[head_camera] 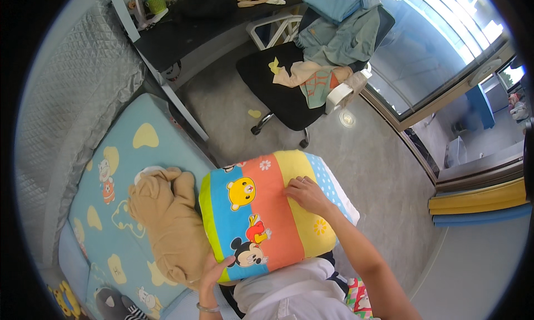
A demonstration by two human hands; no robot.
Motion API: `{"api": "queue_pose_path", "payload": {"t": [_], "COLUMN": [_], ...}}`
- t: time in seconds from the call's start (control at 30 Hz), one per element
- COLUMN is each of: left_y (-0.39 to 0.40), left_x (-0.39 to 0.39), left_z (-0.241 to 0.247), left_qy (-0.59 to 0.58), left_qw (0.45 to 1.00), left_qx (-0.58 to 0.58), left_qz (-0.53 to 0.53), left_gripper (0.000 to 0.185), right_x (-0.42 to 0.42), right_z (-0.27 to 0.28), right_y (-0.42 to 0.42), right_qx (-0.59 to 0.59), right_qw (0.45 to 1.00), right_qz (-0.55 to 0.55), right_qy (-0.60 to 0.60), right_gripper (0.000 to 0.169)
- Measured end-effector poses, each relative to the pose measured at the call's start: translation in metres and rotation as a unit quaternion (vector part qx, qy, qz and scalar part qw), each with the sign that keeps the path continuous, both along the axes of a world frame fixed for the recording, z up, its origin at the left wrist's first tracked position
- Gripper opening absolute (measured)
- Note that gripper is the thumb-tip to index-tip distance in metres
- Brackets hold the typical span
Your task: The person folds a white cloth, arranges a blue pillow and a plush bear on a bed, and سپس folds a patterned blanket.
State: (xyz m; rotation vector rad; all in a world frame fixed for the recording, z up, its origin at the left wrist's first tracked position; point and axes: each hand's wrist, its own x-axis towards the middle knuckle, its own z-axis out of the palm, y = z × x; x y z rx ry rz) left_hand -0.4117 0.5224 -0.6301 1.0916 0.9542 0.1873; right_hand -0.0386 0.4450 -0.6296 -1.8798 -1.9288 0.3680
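Observation:
A folded, padded cloth bundle with colourful cartoon stripes (271, 228) lies before my white shirt, partly beside the bed. My left hand (215, 270) holds its lower left edge, the thumb on top near a mouse figure. My right hand (306, 195) rests on the yellow stripe with its fingers bent against the cloth; whether they pinch it I cannot tell. A tan plush dog or bear (175, 228) lies on the blue patterned bed sheet (125, 240), touching the bundle's left side.
A black office chair (271, 69) bears heaped clothes (338, 40). Behind it stands a dark desk (187, 32) with a green basket (156, 4). A grey plush toy (112, 304) lies low on the bed. A glass sliding door (425, 49) and folded yellow cloth (477, 199) are at the right.

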Motion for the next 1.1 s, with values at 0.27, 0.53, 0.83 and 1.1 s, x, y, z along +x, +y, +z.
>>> {"api": "queue_pose_path", "payload": {"t": [0.27,0.53,0.83,1.1], "left_y": [-0.001,0.002,0.000,-0.001], "left_x": [-0.008,-0.010,-0.007,-0.003], "left_z": [-0.008,-0.012,-0.011,-0.001], "left_qy": [0.006,0.027,0.030,0.021], "left_qw": [1.000,1.000,1.000,1.000], "left_qx": [-0.011,-0.009,-0.007,-0.009], "left_qz": [0.010,0.011,-0.002,0.007], "left_gripper": [0.055,0.053,0.048,0.049], "right_x": [0.087,0.109,-0.078,-0.018], "right_z": [-0.024,-0.004,0.020,0.003], "right_y": [-0.087,-0.170,-0.108,-0.158], "right_qx": [0.190,0.211,-0.013,0.169], "right_qw": [0.847,0.777,0.961,0.833], "right_qz": [-0.439,-0.570,-0.245,-0.441], "right_qy": [0.233,0.166,0.126,0.289], "right_gripper": [0.013,0.019,0.011,0.007]}}
